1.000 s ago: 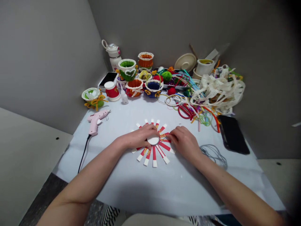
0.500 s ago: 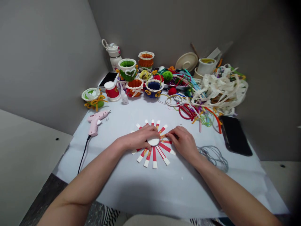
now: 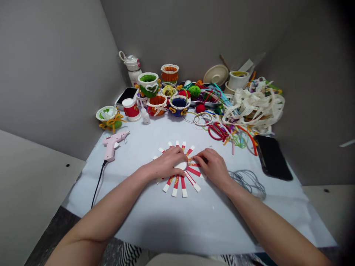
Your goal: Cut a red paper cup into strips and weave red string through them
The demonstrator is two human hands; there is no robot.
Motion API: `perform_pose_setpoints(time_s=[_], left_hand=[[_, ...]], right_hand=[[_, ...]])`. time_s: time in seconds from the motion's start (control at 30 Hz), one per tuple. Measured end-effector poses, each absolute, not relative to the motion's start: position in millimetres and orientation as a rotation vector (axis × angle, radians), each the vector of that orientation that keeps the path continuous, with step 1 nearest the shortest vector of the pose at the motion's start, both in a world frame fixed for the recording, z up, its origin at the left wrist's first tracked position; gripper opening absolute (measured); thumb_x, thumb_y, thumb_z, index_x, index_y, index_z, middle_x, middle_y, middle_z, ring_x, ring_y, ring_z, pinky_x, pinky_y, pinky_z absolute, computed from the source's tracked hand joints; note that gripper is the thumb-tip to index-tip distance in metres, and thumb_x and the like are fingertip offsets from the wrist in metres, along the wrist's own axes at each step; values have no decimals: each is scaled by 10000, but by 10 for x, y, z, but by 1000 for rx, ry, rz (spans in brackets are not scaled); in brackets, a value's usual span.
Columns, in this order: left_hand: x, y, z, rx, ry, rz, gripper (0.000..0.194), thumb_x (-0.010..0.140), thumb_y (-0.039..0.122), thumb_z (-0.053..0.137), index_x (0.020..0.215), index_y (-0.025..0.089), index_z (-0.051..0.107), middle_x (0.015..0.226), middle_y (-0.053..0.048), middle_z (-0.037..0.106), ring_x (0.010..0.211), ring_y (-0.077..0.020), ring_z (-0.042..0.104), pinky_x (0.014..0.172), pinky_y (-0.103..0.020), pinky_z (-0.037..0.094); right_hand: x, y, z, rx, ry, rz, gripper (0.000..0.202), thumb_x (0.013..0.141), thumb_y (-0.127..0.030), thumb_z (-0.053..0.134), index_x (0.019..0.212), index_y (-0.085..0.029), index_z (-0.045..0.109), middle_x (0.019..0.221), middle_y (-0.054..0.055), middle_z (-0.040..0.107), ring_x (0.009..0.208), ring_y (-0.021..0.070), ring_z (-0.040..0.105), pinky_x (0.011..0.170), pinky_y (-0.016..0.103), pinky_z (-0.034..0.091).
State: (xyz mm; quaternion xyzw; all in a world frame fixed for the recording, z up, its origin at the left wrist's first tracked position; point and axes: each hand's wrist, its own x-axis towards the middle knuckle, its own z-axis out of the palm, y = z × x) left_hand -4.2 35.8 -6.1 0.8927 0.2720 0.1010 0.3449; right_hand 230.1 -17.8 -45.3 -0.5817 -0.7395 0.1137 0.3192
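A paper cup cut into red-and-white strips (image 3: 183, 186) lies spread like a sun on the table, its round white base in the middle. My left hand (image 3: 169, 162) rests over the left of it, thumb and fingers closed around the base. At the right side of the base, my right hand (image 3: 212, 164) pinches something thin, apparently the grey cord, close to the strips. Behind my right wrist lies a loose coil of grey cord (image 3: 248, 183).
A pink glue gun (image 3: 111, 145) lies left with its black cable. Decorated cups (image 3: 179, 105), a glue bottle (image 3: 145, 116) and a white bottle (image 3: 134, 70) stand behind. Red scissors (image 3: 217, 131), lace (image 3: 255, 107) and a black phone (image 3: 273, 157) are to the right.
The view has shifted slightly. The strips have turned a little under my left hand, and both hands remain close to the round base.
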Motion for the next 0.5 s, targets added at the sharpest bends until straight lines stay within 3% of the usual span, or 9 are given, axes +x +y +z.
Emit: perform_pose_setpoints(time_s=[0.33, 0.5], left_hand=[[-33, 376, 1, 2468, 629, 192, 282, 911, 211, 707, 1186, 246, 658, 1238, -72, 638, 1189, -275, 540, 1033, -441, 400], [-81, 390, 1, 2408, 670, 162, 515, 869, 65, 663, 1327, 283, 578, 1301, -56, 632, 1249, -281, 489, 1093, -488, 363]], right_hand=[[2276, -215, -420, -1487, -1952, 341, 231, 993, -321, 590, 807, -207, 663, 757, 48, 637, 773, 211, 576, 715, 337, 442], [2314, -277, -371, -1455, -2011, 395, 170, 999, -274, 571, 882, -206, 674, 830, 52, 640, 818, 213, 592, 761, 348, 469]])
